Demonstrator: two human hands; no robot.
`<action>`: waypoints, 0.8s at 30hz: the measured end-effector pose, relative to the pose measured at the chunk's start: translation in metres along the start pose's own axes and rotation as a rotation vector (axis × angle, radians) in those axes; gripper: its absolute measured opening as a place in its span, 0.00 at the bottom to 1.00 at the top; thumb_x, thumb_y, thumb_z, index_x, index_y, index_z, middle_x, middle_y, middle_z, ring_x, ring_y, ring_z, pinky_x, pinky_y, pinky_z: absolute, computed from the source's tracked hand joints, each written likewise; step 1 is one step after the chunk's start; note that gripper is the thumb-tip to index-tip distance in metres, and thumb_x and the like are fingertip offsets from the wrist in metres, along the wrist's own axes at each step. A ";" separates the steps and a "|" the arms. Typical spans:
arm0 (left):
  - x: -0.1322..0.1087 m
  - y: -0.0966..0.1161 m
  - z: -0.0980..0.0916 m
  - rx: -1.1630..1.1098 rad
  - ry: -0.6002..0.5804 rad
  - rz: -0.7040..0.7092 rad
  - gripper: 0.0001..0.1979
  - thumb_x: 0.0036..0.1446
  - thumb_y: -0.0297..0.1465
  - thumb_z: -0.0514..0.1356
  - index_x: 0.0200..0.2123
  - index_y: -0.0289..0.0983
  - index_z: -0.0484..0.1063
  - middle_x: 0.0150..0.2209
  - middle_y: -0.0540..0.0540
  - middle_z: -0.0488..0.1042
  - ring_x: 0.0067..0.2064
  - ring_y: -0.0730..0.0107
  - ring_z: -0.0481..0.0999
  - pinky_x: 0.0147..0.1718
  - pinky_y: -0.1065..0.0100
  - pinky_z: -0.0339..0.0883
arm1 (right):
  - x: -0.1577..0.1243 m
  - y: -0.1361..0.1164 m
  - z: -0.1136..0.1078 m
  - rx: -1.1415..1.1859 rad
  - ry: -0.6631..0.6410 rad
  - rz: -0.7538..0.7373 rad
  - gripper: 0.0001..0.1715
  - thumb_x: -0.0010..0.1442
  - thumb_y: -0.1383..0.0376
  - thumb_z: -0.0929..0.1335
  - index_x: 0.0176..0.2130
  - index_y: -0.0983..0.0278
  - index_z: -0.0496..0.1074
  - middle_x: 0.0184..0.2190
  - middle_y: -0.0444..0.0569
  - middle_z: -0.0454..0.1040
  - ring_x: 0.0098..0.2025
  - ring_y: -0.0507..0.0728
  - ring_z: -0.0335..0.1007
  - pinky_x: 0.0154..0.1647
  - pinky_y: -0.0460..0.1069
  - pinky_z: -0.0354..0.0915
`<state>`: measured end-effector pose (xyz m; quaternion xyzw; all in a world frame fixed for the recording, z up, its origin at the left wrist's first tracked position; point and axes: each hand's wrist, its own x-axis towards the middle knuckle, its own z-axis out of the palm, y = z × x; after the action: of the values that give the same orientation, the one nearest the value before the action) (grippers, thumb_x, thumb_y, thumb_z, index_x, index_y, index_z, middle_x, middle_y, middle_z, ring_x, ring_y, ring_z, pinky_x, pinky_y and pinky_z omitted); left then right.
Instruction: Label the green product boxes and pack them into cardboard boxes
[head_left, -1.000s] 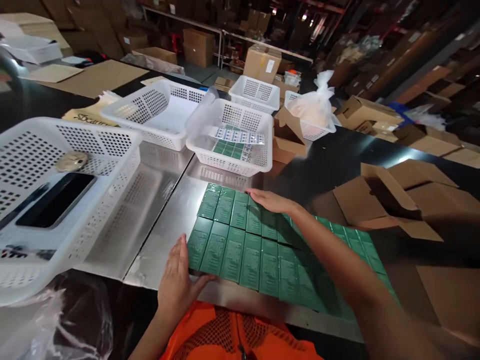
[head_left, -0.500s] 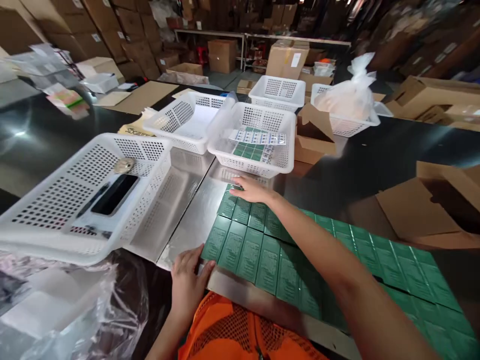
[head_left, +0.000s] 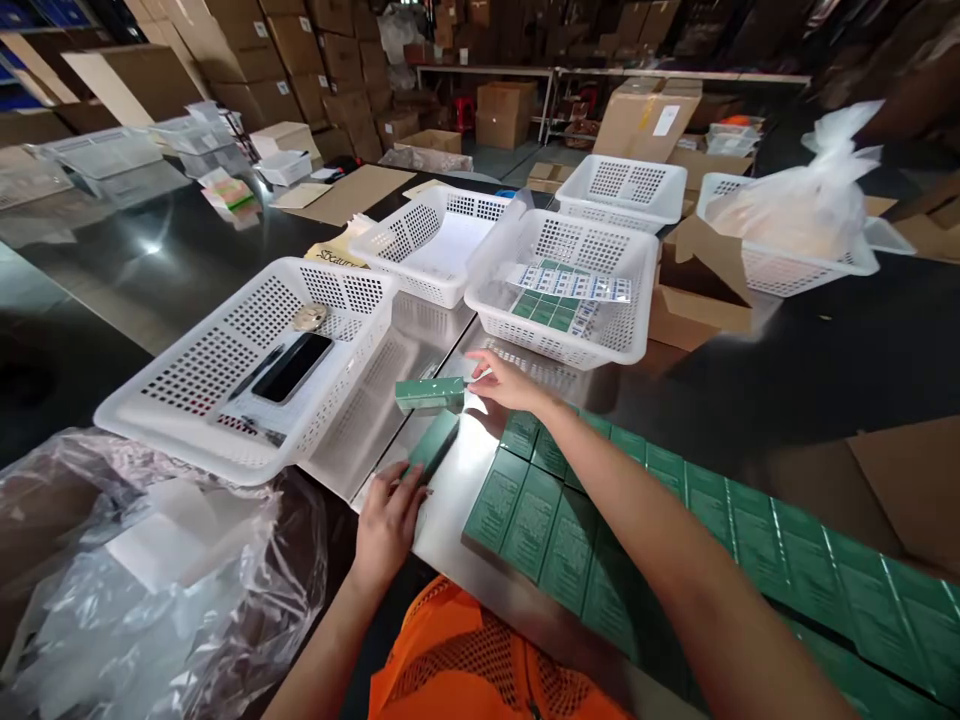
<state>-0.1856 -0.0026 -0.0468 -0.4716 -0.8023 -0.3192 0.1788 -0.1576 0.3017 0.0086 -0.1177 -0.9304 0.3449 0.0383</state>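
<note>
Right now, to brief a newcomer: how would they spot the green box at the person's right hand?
On the steel table lie rows of flat green boxes. Beyond their left end, the right hand holds one box crosswise; the box in the left hand, nearer, slants away.

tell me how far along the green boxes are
Done: a few green boxes lie in the middle basket under a label strip. In hand: the right hand holds one box raised, the left hand grips a second box. Left: two long rows of boxes on the steel table, so most remains.
</note>
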 end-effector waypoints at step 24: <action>0.017 -0.013 0.008 -0.042 -0.025 -0.311 0.19 0.62 0.39 0.59 0.52 0.35 0.71 0.42 0.38 0.76 0.44 0.53 0.78 0.42 0.56 0.75 | 0.041 -0.036 -0.010 -0.368 -0.375 -0.295 0.23 0.52 0.74 0.73 0.46 0.55 0.77 0.50 0.46 0.75 0.52 0.62 0.70 0.47 0.52 0.64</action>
<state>-0.2054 0.0088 -0.0469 -0.3492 -0.8610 -0.3540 0.1072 -0.2027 0.2914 0.0391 0.0798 -0.9752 0.1770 -0.1066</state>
